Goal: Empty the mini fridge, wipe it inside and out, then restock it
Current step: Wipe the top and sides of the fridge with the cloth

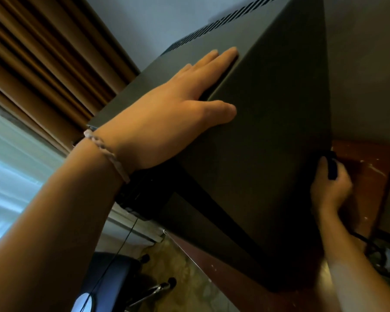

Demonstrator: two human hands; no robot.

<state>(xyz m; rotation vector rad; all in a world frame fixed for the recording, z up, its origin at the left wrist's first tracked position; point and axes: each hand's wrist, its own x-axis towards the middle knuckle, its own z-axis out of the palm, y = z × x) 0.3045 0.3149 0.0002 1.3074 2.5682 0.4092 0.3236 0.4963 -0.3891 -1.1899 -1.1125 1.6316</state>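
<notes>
Your left hand (167, 109) lies flat on the mini fridge (268, 136), fingers straight along the top and the thumb spread down over the edge onto the dark side panel. That puts the fridge right under your left palm, standing on a reddish wooden surface (365, 158) close to the wall.

Your right hand (329, 183) is low at the far bottom corner of the fridge, fingers curled around a small black thing (332, 167). It may be the plug or the end of the power cord; the corner is too dark to tell. A black cord (360, 238) trails down just below that hand.

This looks like dealing with the power lead before the cleaning proper. Keep your left palm pressing steadily so the fridge does not slide or tip while the right hand works. Hold the black piece by its body, not by the cord, and pull straight, not at an angle. Mind the gap between fridge and wall, where your knuckles have little room. Let the cord hang free of the fridge's feet.
</notes>
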